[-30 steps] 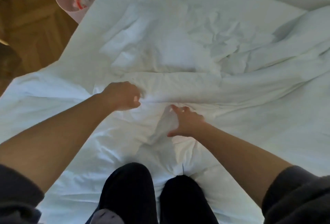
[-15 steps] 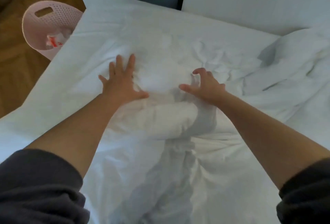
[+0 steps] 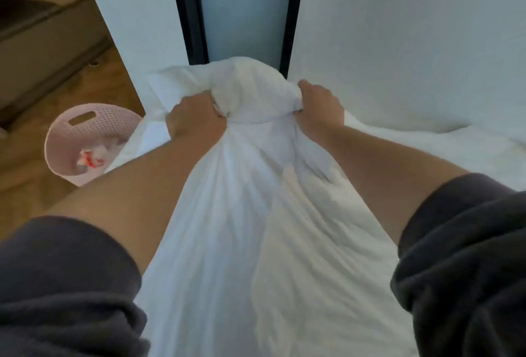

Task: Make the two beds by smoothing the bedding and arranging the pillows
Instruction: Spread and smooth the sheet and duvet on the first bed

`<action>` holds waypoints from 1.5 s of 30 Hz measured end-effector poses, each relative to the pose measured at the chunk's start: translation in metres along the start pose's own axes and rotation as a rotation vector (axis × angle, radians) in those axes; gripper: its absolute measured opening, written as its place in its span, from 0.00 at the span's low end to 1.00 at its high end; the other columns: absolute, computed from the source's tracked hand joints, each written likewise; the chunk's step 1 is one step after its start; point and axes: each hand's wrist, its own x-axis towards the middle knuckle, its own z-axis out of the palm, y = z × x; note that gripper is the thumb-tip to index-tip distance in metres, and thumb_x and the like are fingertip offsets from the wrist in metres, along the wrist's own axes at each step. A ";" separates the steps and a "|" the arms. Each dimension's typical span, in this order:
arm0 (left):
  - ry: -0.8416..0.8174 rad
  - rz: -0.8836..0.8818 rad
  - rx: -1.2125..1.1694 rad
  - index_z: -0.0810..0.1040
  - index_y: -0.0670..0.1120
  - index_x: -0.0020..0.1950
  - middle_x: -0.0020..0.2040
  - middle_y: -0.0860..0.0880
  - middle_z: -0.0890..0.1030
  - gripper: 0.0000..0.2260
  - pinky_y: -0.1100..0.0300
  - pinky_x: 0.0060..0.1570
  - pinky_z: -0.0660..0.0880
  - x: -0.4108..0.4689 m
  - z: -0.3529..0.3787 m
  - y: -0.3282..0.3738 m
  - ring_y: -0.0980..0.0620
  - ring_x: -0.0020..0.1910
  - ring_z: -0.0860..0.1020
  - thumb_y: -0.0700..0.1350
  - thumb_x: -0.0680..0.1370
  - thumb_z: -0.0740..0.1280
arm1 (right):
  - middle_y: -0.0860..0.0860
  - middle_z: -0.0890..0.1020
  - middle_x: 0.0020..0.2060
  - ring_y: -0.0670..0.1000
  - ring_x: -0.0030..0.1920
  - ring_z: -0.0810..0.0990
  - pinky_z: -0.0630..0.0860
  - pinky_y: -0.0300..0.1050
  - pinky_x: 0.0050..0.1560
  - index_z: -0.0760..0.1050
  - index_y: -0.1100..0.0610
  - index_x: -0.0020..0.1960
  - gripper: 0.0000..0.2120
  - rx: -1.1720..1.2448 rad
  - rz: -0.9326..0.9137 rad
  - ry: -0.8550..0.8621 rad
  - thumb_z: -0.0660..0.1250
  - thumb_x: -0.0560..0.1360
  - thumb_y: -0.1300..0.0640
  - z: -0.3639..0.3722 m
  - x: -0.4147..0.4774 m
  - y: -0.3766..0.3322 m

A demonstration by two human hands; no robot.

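Observation:
A white duvet point(image 3: 256, 228) is bunched and lifted in front of me, its gathered top point(image 3: 250, 86) bulging above my fists. My left hand point(image 3: 193, 118) grips the bunched fabric on the left side. My right hand point(image 3: 320, 108) grips it on the right side, about a shoulder's width away. The cloth hangs down from both fists in long folds toward my body. More white bedding point(image 3: 427, 145) lies flat on the bed to the right. No pillow can be told apart from the bedding.
A pink perforated basket point(image 3: 85, 140) with crumpled paper in it stands on the wooden floor point(image 3: 28, 191) left of the bed. A white wall point(image 3: 398, 29) and a dark-framed frosted glass panel point(image 3: 242, 9) rise straight behind the bed.
Both hands went from lying spread on the duvet to gripping bunches of it, and the duvet has been raised off the bed. My view has tilted up toward the wall.

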 end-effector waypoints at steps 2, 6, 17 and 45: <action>0.112 -0.062 -0.008 0.74 0.47 0.61 0.56 0.41 0.79 0.11 0.49 0.49 0.71 0.029 -0.010 0.005 0.39 0.55 0.77 0.47 0.79 0.61 | 0.56 0.75 0.53 0.60 0.53 0.75 0.68 0.49 0.44 0.70 0.56 0.57 0.13 0.079 -0.048 0.110 0.59 0.74 0.65 -0.010 0.042 -0.022; -0.009 -0.374 0.111 0.55 0.45 0.74 0.73 0.38 0.63 0.30 0.40 0.64 0.65 0.050 0.032 -0.012 0.37 0.70 0.64 0.56 0.78 0.62 | 0.52 0.54 0.77 0.64 0.76 0.52 0.58 0.69 0.67 0.55 0.42 0.76 0.31 0.068 0.006 -0.151 0.66 0.77 0.49 0.030 0.066 -0.016; -0.104 -0.220 0.354 0.50 0.40 0.78 0.74 0.31 0.54 0.33 0.33 0.68 0.54 0.008 0.221 -0.064 0.31 0.73 0.54 0.55 0.77 0.50 | 0.55 0.32 0.77 0.65 0.75 0.31 0.34 0.83 0.58 0.30 0.37 0.75 0.51 -0.247 0.187 -0.442 0.35 0.58 0.16 0.220 0.024 0.109; -0.485 0.275 0.635 0.68 0.47 0.69 0.58 0.46 0.77 0.18 0.53 0.49 0.69 0.097 0.176 0.006 0.45 0.56 0.76 0.49 0.80 0.57 | 0.51 0.38 0.79 0.61 0.77 0.37 0.39 0.80 0.64 0.37 0.40 0.78 0.48 -0.181 0.144 -0.475 0.52 0.67 0.21 0.208 0.022 0.119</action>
